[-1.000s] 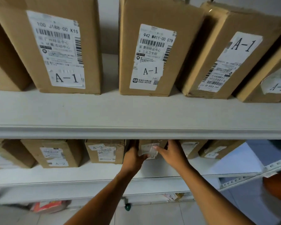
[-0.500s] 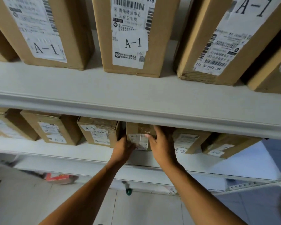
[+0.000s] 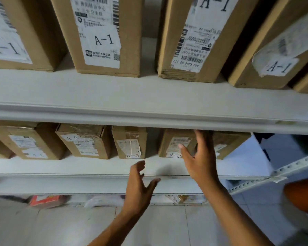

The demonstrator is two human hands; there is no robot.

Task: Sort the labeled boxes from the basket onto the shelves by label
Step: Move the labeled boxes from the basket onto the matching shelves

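Observation:
A small cardboard box labelled A-2 (image 3: 129, 142) stands on the lower shelf (image 3: 60, 166) among other A-2 boxes. My left hand (image 3: 140, 189) hovers just below and in front of it, fingers spread, holding nothing. My right hand (image 3: 199, 160) is raised in front of the neighbouring A-2 box (image 3: 174, 144), fingers apart, empty; whether it touches that box I cannot tell. The upper shelf (image 3: 149, 96) carries tall boxes labelled A-1 (image 3: 103, 32). The basket is out of view.
More A-2 boxes (image 3: 82, 141) line the lower shelf to the left. A perforated metal rail (image 3: 283, 171) runs at the right. Something red (image 3: 44, 200) lies under the shelf on the tiled floor. An orange object (image 3: 302, 194) sits at the right edge.
Both hands have let go of the small A-2 box and drawn back from it; the box now stands alone on the lower shelf. The camera has moved closer and lower.

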